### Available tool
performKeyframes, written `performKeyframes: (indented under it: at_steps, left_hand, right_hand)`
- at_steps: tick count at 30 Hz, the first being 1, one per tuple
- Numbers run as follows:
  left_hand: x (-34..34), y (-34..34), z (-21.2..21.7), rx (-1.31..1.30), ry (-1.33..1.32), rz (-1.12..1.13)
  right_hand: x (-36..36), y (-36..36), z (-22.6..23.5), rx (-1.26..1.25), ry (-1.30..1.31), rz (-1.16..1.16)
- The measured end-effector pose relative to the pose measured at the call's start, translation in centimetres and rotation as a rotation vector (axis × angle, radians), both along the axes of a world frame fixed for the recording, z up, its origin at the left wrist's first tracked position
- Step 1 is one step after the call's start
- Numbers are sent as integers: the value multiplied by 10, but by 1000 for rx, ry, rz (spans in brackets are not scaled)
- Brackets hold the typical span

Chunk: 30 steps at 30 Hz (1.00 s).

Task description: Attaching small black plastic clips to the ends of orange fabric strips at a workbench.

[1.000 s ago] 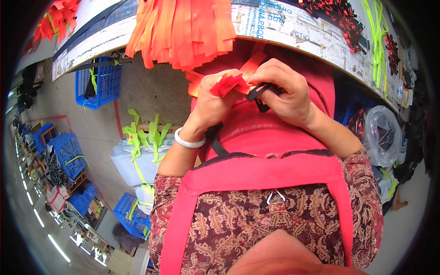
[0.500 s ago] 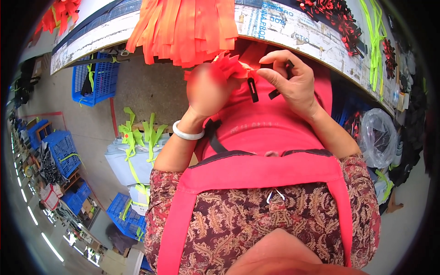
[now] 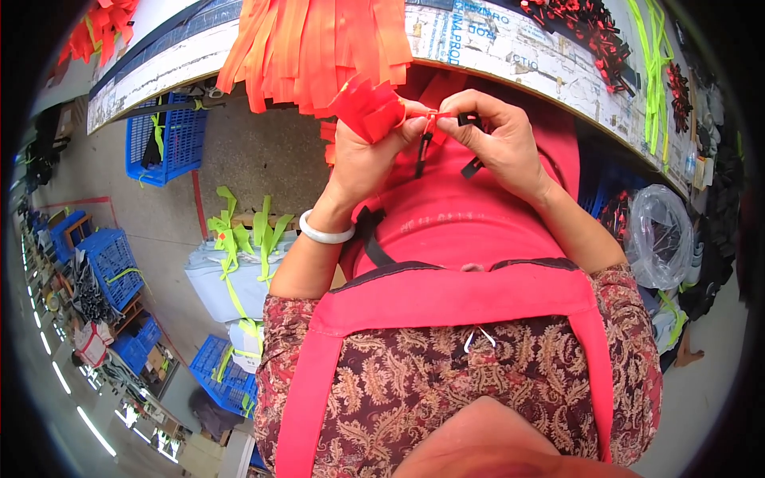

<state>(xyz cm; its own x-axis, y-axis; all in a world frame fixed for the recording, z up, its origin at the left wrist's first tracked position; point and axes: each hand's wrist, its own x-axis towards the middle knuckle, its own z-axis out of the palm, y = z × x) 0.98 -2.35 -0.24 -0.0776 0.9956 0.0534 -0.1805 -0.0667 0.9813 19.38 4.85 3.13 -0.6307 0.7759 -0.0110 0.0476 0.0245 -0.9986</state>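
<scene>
My left hand [image 3: 358,169] is closed round a bundle of red fabric strips [image 3: 369,111], whose cut ends fan out above the fist. Its thumb and finger pinch one narrow end pointing right. At that end sits a small orange-red piece like a zipper slider [image 3: 431,118], with a black zipper pull [image 3: 423,155] dangling from it. The fingertips of my right hand [image 3: 506,151] pinch the right side of the same spot, nearly meeting the left. More black pulls [image 3: 472,167] are tucked in the right palm and poke out below. Their number is partly hidden by the fingers.
Long orange-red strips [image 3: 315,56] hang over the edge of the white worktable [image 3: 470,48] ahead. Red-and-black pieces [image 3: 578,36] and yellow-green strips [image 3: 655,80] lie on its right. Blue crates [image 3: 167,139] and pale bundles [image 3: 227,275] stand left; a clear plastic bag [image 3: 660,237] is at right.
My left hand has turned, bringing the red strip ends above the fist. My right hand has moved left and slightly up, and the fingertips of both hands now meet at the slider-like piece.
</scene>
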Motion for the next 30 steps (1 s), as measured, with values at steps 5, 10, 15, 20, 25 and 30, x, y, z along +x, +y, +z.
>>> performKeyframes:
  at_steps: [5, 10, 15, 20, 25, 30]
  left_hand:
    - [7, -5, 1, -122, -213, 36]
    - [-1, -1, 6, -246, -423, 87]
    - [-1, -3, 0, -193, -318, 71]
    - [-2, -8, 0, -271, -462, 6]
    - [2, -5, 3, -239, -431, 42]
    - [0, -5, 4, -289, -483, -11]
  right_hand:
    - [6, 8, 15, -120, -141, 179]
    - [8, 2, 12, -228, -82, 361]
    - [5, -2, 8, -231, -53, 108]
    - [-1, -3, 11, -213, -82, 69]
    - [1, -1, 13, -236, -122, 88]
    - [2, 1, 11, -260, -162, 100]
